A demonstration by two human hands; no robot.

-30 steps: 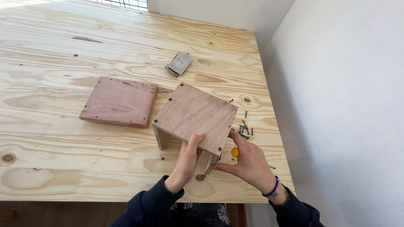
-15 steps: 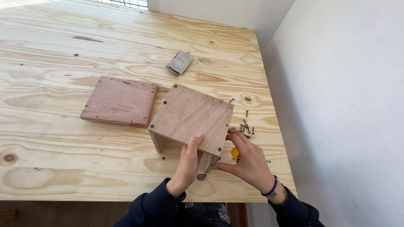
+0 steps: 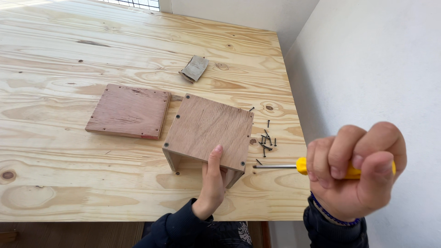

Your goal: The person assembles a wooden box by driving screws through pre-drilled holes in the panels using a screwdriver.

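So the open-sided wooden box [image 3: 209,131] sits on the plywood table [image 3: 69,55] around the middle of the frame, flat wooden panel [image 3: 129,111] just beside it on the left. Scattered screws [image 3: 265,140] lie right of the box. Folded sandpaper [image 3: 195,69] is further back, upper middle. Left hand [image 3: 212,183] rests on the box's near edge; right hand [image 3: 353,172] is at lower right, holding a screwdriver [image 3: 294,166] pointing left toward the box.
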